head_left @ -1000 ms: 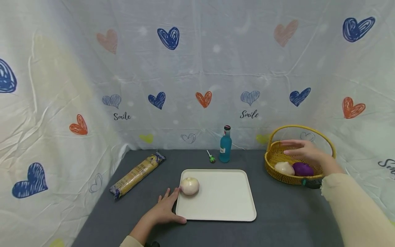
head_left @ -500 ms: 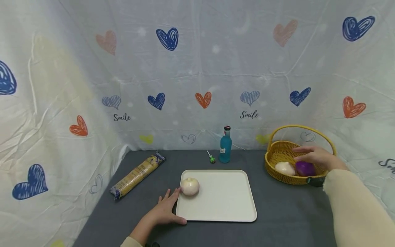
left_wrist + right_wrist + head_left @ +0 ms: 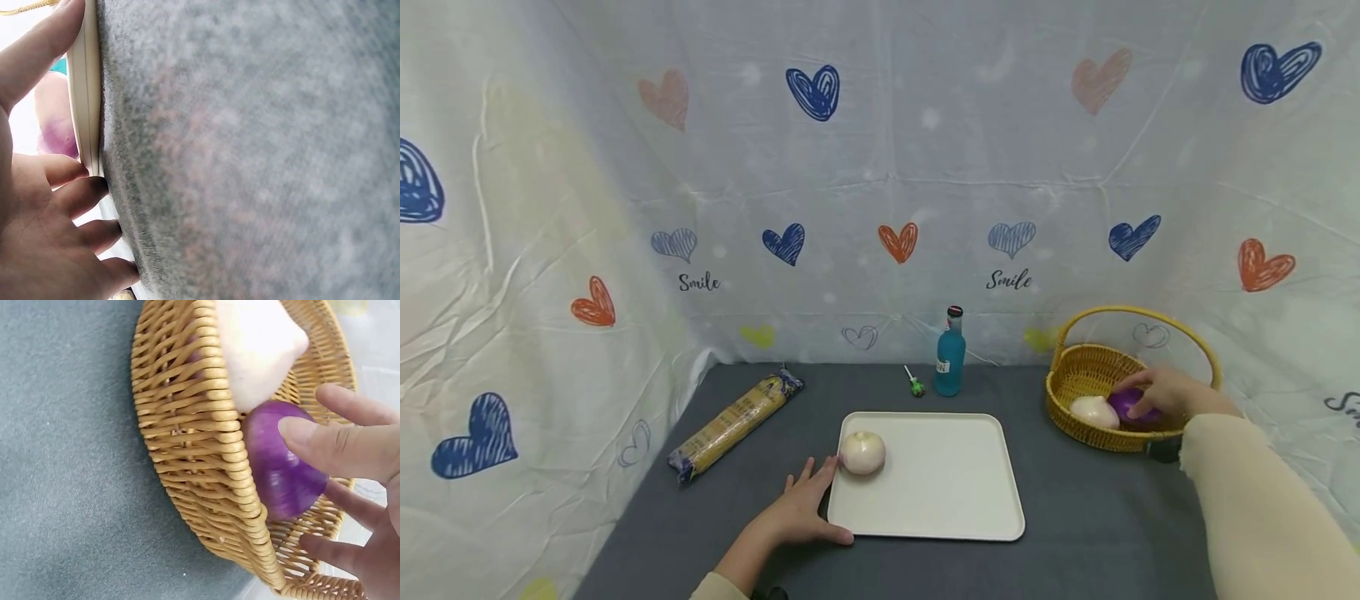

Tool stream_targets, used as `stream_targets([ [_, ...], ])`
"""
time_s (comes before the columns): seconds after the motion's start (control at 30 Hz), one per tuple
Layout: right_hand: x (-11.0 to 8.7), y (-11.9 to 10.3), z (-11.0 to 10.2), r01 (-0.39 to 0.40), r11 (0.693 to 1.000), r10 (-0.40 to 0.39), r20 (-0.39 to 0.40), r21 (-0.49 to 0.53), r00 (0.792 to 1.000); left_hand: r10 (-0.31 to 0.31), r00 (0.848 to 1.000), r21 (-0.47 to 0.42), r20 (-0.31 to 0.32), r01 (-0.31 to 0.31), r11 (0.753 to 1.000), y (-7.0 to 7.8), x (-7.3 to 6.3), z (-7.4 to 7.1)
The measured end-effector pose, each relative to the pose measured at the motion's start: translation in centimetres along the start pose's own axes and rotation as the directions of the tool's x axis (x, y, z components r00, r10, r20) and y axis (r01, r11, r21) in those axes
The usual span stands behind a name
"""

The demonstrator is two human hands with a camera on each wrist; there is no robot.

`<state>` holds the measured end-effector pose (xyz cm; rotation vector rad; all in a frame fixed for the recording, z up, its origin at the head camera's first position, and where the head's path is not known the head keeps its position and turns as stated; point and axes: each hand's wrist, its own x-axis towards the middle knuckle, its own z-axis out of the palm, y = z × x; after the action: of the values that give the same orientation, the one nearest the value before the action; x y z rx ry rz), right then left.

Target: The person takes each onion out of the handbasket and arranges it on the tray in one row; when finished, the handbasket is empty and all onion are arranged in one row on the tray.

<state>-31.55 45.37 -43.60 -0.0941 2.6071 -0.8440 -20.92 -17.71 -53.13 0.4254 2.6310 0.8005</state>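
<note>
My left hand (image 3: 801,510) lies at the left end of a cream tray (image 3: 940,492), fingers spread along its side and thumb at the front corner. In the left wrist view, the thumb and a fingertip touch the tray rim (image 3: 87,94). A pale onion (image 3: 862,452) with a purple tinge sits on the tray near those fingers. Over on the right, my right hand (image 3: 1165,393) reaches into a yellow wicker basket (image 3: 1082,367). Its thumb and fingers are around a purple onion (image 3: 284,462), the far fingers partly hidden behind it. Beside that onion rests a white one (image 3: 1093,411).
A blue bottle (image 3: 950,362) and a green-headed lollipop (image 3: 916,385) are behind the tray. A long yellow packet of noodles (image 3: 737,423) lies at the left. The basket's tall handle (image 3: 1138,310) arches over the right hand. A printed cloth hangs behind the table.
My right hand has lowered into the basket, its fingers coming down around the purple onion, which has shifted slightly left. The left hand and the tray stay in place.
</note>
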Motion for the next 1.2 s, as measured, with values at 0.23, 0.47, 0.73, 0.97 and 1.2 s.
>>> stream_targets([
  [0.23,0.5,0.5,0.4,0.02,0.991,-0.022,-0.011,-0.13,1.0,0.012,1.0,0.002,-0.003,-0.012,1.0,-0.3,0.1,0.1],
  [0.47,0.6,0.5,0.6,0.003,0.993,-0.005,-0.014,-0.118,1.0,0.006,1.0,0.013,0.003,-0.006,1.0,-0.4,0.1,0.2],
  [0.73,0.5,-0.3,0.4,0.013,0.997,-0.013,-0.004,0.072,1.0,0.003,1.0,0.009,0.004,-0.003,1.0,-0.3,0.0,0.2],
  [0.97,-0.1,-1.3,-0.6,0.07,0.997,-0.069,-0.055,0.029,0.996,-0.005,1.0,0.006,0.007,0.005,1.0,-0.2,0.1,0.2],
  [1.2,-0.6,-2.5,-0.8,0.087,0.994,-0.081,-0.086,0.061,0.993,0.001,1.0,0.011,0.003,-0.001,1.0,-0.2,0.2,0.2],
])
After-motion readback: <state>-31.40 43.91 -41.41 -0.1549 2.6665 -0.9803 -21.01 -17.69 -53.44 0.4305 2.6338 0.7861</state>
